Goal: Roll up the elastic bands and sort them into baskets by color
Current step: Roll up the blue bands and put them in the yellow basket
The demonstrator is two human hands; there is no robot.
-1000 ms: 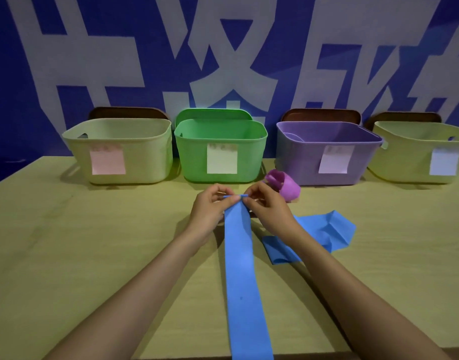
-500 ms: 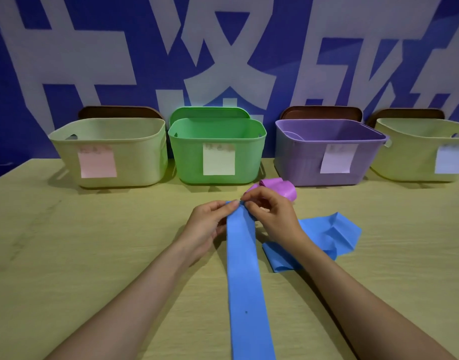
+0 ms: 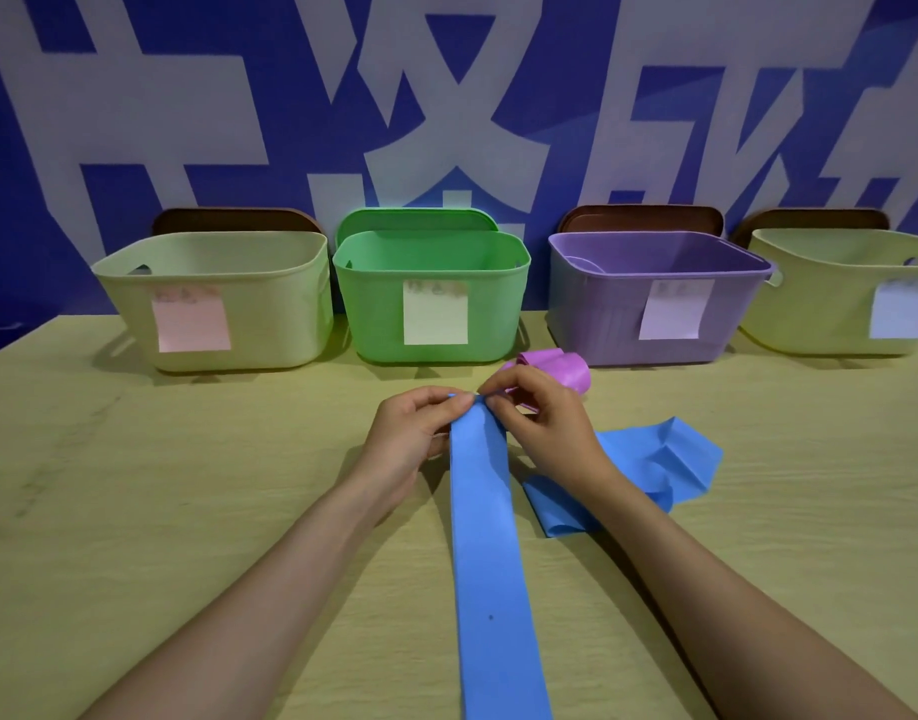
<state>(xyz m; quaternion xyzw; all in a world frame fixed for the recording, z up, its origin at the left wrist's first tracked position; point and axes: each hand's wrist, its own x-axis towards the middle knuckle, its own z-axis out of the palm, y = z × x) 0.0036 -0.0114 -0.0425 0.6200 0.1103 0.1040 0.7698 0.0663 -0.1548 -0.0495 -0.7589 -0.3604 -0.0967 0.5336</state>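
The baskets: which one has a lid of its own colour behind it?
The green basket, second from the left. A green lid stands behind it; the other three have brown lids.

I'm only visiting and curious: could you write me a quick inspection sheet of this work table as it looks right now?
Surface: pale wooden table.
Job's things: long blue band lies flat, running toward the person; folded blue band lies to its right; loosely rolled purple band sits in front of the purple basket. The left pale basket, green basket and right pale basket share its row, and each basket carries a sticky note.
Clutter: nothing seen.
Hands: left hand and right hand pinch the long blue band's far end.
Cables: nothing seen.
Surroundings: blue wall with large white characters; lids stand behind the baskets.
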